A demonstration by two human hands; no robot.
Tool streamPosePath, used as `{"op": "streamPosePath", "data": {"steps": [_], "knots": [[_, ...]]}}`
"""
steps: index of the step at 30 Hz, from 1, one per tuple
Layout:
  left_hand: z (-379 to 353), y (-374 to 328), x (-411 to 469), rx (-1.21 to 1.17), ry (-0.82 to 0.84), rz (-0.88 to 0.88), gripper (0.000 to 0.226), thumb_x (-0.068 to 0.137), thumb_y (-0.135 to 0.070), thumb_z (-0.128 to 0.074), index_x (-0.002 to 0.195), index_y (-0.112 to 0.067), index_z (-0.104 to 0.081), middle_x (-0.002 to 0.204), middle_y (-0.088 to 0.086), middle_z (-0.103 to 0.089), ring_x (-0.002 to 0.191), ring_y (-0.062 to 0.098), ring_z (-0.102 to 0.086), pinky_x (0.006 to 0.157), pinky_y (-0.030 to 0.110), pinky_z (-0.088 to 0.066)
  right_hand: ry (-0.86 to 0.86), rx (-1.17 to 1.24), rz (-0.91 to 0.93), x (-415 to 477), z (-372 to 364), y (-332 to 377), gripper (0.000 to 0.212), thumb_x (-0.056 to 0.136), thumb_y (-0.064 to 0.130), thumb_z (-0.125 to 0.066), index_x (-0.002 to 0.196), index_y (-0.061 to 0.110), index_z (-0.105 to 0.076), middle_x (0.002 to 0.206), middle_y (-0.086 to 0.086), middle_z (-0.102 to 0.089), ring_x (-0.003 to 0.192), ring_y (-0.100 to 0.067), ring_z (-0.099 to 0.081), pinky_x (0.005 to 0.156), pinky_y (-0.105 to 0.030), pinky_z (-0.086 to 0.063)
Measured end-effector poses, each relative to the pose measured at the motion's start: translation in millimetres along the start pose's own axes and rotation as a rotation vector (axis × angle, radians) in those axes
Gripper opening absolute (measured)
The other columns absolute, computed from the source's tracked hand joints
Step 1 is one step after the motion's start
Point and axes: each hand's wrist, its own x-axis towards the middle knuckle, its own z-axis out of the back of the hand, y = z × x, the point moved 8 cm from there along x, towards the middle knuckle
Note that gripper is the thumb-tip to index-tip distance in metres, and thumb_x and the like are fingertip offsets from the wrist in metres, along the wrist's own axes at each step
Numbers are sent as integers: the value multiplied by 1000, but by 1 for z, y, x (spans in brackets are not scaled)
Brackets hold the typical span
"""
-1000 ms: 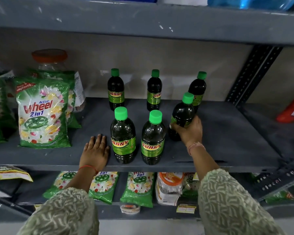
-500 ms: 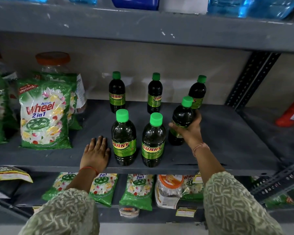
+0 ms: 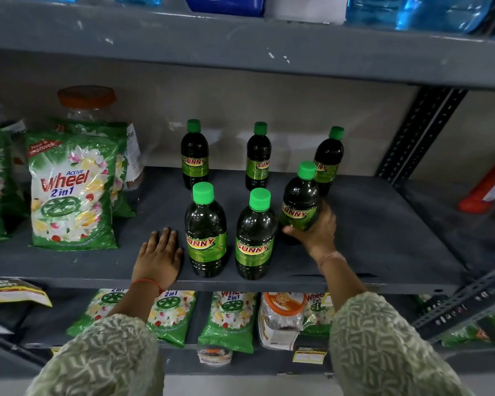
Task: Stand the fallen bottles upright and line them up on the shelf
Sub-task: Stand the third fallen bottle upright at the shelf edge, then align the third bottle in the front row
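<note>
Several dark bottles with green caps and "SUNNY" labels stand upright on the grey shelf (image 3: 383,238). Three form a back row: left (image 3: 195,155), middle (image 3: 258,158), right (image 3: 329,158). Two stand at the front: left (image 3: 205,232) and middle (image 3: 255,238). My right hand (image 3: 315,230) grips the lower body of a sixth bottle (image 3: 300,201), which leans slightly to the right of the front pair. My left hand (image 3: 159,257) lies flat on the shelf, fingers together, just left of the front-left bottle and holding nothing.
Green Wheel detergent bags (image 3: 69,190) and an orange-lidded jar (image 3: 87,107) fill the shelf's left side. A perforated metal upright (image 3: 420,132) stands at the right. More detergent bags (image 3: 229,321) lie on the shelf below; blue bottles (image 3: 412,12) sit above.
My right hand has turned the held bottle so its label faces forward and shifted it slightly nearer the front pair. The left hand has stayed flat on the shelf.
</note>
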Motion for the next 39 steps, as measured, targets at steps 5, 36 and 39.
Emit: {"op": "streamPosePath", "data": {"steps": [5, 36, 39], "knots": [[-1, 0, 0, 9, -1, 0, 54, 97, -30, -21, 146, -13, -4, 159, 7, -1, 146, 27, 0, 121, 40, -7, 26, 221, -56, -2, -4, -21, 68, 62, -4, -77, 119, 4, -41, 118, -14, -56, 111, -28, -54, 98, -42, -44], [-1, 2, 1, -10, -32, 9, 54, 97, -31, -20, 146, -13, -6, 159, 7, -3, 146, 27, -1, 121, 41, -6, 32, -22, 29, -83, 2, -25, 63, 70, 15, -75, 124, 7, -44, 120, -15, -58, 110, -28, -54, 87, -30, -41], [8, 6, -1, -207, -140, 48, 51, 97, -29, -29, 143, -9, -21, 154, 16, -22, 143, 33, -18, 118, 44, -18, 33, -24, 37, -84, 1, -24, 65, 71, 15, -75, 126, 8, -42, 122, -14, -57, 112, -28, -53, 88, -29, -40]]}}
